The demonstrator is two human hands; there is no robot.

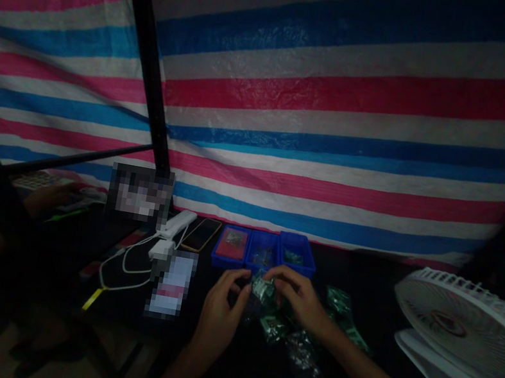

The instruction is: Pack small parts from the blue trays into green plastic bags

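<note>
My left hand (220,310) and my right hand (299,298) meet over a dark table, both pinching a small clear plastic bag (262,287) with green parts inside. More such bags (301,354) lie under and beside my right forearm. Three blue bins (265,251) stand in a row just beyond my fingers; the left one holds something red.
A white fan (461,336) lies tilted at the right. A phone (201,234), a white power strip (175,225) and white cables (126,264) sit left of the bins. Another person's arm (43,198) rests at far left. A striped tarp (344,114) hangs behind. Black frame posts (149,66) cross the left side.
</note>
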